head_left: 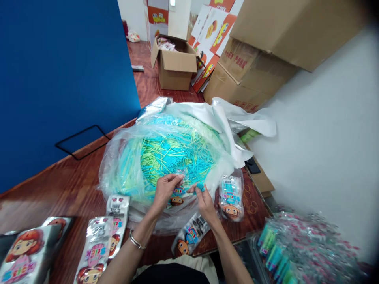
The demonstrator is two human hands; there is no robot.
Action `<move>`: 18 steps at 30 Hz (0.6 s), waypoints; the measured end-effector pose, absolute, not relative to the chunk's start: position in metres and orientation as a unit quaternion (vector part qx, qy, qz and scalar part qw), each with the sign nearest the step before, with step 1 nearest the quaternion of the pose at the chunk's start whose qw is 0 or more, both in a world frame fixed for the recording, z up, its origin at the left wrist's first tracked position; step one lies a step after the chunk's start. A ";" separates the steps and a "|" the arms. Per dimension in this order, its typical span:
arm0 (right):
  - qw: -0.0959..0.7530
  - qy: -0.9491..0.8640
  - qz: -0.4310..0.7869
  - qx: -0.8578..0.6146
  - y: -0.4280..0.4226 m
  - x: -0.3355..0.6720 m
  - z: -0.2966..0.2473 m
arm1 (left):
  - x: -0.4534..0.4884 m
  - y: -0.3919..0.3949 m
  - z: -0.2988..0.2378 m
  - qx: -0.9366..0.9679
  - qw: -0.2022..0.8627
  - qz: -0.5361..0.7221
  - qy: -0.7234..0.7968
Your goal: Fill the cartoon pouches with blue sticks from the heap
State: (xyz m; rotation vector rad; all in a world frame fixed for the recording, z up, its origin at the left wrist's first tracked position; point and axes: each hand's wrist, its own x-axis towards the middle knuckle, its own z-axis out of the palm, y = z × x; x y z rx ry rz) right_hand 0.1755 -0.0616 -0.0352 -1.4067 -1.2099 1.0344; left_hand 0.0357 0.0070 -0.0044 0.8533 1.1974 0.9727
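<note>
My left hand [166, 192] pinches the upper edge of a small printed plastic pouch [178, 192] with a cartoon face low on it. Close on its right, my right hand [205, 200] is closed on a small bunch of blue sticks [200, 187], level with the pouch. Behind both hands lies a big clear plastic bag [118, 157], spread wide and full of thin blue and green sticks [174, 152]. One printed pouch [190, 234] lies under my right forearm. Another pouch [231, 197], with blue showing in it, lies right of the bag.
Stacks of silver printed pouches [26, 252] lie at the front left. Filled pouches [308, 240] are heaped at the lower right. A blue panel [65, 71] with a black wire frame [77, 138] stands left. An open carton [177, 65] and cardboard boxes [245, 75] stand behind.
</note>
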 end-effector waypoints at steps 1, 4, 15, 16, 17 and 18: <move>0.490 -0.490 0.423 -0.584 -0.060 0.176 -0.033 | 0.036 0.005 -0.004 0.394 0.630 0.426 0.516; 0.515 -0.452 0.405 -0.605 -0.052 0.182 -0.021 | 0.037 -0.002 -0.004 0.453 0.625 0.415 0.482; 0.537 -0.452 0.414 -0.579 -0.031 0.201 0.044 | 0.040 -0.008 -0.003 0.631 0.537 0.363 0.427; 0.519 -0.464 0.415 -0.586 -0.030 0.201 0.042 | 0.041 -0.009 -0.004 0.638 0.530 0.362 0.427; 0.502 -0.475 0.416 -0.591 -0.029 0.200 0.040 | 0.041 -0.009 -0.004 0.643 0.524 0.361 0.426; 0.487 -0.484 0.418 -0.594 -0.027 0.199 0.038 | 0.041 -0.010 -0.004 0.648 0.521 0.360 0.423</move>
